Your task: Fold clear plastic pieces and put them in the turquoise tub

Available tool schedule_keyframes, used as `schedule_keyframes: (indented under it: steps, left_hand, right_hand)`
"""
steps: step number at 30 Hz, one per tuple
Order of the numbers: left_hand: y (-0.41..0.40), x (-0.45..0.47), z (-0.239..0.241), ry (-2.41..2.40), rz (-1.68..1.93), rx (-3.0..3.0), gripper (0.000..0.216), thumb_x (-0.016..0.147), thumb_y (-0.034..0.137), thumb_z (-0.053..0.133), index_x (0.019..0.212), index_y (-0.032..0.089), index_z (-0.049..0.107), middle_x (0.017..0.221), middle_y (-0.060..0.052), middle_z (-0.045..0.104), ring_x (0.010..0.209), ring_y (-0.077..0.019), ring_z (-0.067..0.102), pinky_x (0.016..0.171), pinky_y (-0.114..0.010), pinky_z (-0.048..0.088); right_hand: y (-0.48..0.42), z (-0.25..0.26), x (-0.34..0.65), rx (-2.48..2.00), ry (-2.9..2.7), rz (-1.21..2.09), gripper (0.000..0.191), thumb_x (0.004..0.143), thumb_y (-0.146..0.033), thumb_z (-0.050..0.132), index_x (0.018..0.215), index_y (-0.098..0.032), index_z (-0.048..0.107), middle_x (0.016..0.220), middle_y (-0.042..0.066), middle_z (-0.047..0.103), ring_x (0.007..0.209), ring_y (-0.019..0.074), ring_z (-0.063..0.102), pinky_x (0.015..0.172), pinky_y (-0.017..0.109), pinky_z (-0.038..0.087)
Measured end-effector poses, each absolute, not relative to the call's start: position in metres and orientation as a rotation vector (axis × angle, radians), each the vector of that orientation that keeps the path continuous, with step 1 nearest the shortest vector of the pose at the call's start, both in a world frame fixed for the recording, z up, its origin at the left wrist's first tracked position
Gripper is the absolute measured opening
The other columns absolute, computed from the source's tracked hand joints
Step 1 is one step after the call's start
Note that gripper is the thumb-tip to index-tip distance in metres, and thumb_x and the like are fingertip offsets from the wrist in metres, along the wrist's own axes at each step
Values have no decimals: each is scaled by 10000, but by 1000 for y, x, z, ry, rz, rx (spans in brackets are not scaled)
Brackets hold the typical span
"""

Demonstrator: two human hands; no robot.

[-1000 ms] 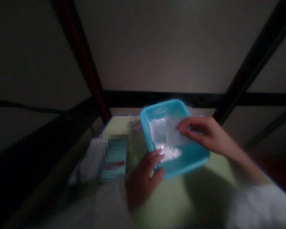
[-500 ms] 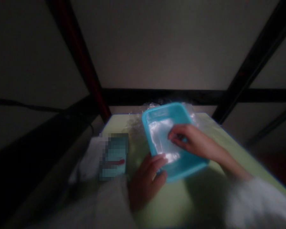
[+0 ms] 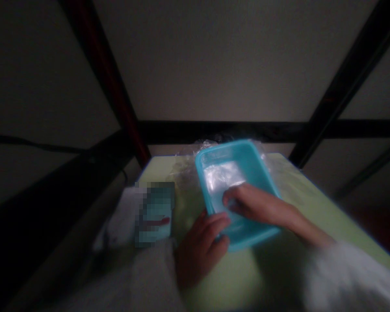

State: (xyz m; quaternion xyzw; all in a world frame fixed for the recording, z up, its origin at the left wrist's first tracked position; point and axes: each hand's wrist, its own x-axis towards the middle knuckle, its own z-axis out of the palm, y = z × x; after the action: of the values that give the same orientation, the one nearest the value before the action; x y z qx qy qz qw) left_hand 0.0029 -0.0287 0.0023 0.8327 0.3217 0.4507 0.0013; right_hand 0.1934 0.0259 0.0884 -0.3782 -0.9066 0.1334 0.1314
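Observation:
A turquoise plastic tray [image 3: 251,162] with rounded corners and raised walls sits tilted slightly over the table. At its lower-left corner, my left hand [image 3: 203,247] grips the rim with the fingers over the edge. Inside the tray is my right hand [image 3: 250,203], its fingers curled down toward the bottom. Whether anything lies between those fingers is hidden. The tray's bottom looks bright and shiny in its upper left part; I cannot tell if that is clear film or reflected light.
Crumpled clear plastic [image 3: 186,162] lies behind and beside the tray on the yellow-green table [image 3: 234,277]. To the left are a pixelated phone-like object [image 3: 156,216] and a white item [image 3: 125,216]. Dark frame bars and a pale wall stand behind.
My right hand has moved down and slightly left inside the tray, nearer to me, its fingers more curled under. The left hand keeps its hold on the rim.

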Motion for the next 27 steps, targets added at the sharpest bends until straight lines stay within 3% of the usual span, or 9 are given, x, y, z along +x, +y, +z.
schedule_keyframes:
  steps: [8, 19, 27]
  left_hand:
    - [-28, 0, -1, 1008, 1379, 2572, 289, 900, 154, 479, 1177, 221, 531, 1133, -41, 659, 1115, -180, 592, 1004, -335, 461]
    - [-27, 0, -2, 1012, 1409, 2581, 254, 915, 182, 481, 1159, 224, 533, 1110, -45, 665, 1080, -187, 606, 964, -342, 499]
    - [-28, 0, -1, 1049, 1359, 2588, 239, 926, 187, 466, 1156, 226, 519, 1113, -37, 659, 1081, -178, 609, 980, -322, 480]
  right_hand:
    - [21, 100, 197, -1239, -2706, 316, 190, 803, -84, 580, 967, -134, 662, 906, 100, 672, 842, 203, 620, 752, 310, 477]
    - [22, 80, 207, -1086, -2740, 261, 289, 856, -68, 472, 1111, -118, 599, 987, 128, 646, 894, 209, 592, 801, 338, 477]
    - [14, 100, 195, -1412, -2757, 193, 287, 832, -64, 522, 1079, -136, 649, 1041, 140, 629, 879, 234, 633, 764, 350, 478]
